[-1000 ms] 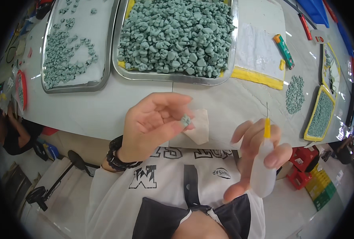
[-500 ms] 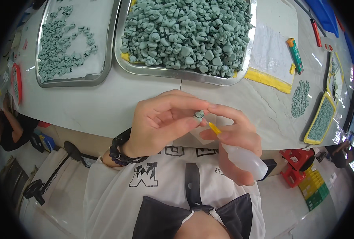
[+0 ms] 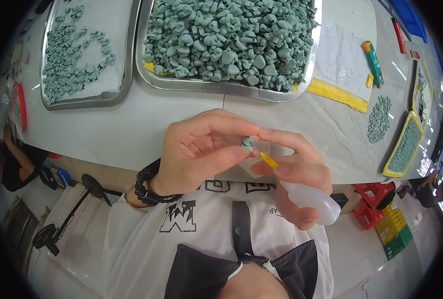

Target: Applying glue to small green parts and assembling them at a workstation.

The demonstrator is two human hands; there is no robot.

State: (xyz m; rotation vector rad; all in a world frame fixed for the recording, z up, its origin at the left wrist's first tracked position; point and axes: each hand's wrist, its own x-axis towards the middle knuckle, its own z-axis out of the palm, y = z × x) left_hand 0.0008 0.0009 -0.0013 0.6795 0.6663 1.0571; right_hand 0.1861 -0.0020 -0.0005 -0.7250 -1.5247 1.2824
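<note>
Paper, perhaps, behind right fingers

2 hands hold a green piece and a yellow-tipped bottle.

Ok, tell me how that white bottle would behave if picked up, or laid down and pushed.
The bottle in the right hand looks like cloudy plastic, so it is probably light and gives when squeezed. Its rounded body suggests it would likely roll on its side. The slim yellow nozzle may be the part easiest to bend.
</note>
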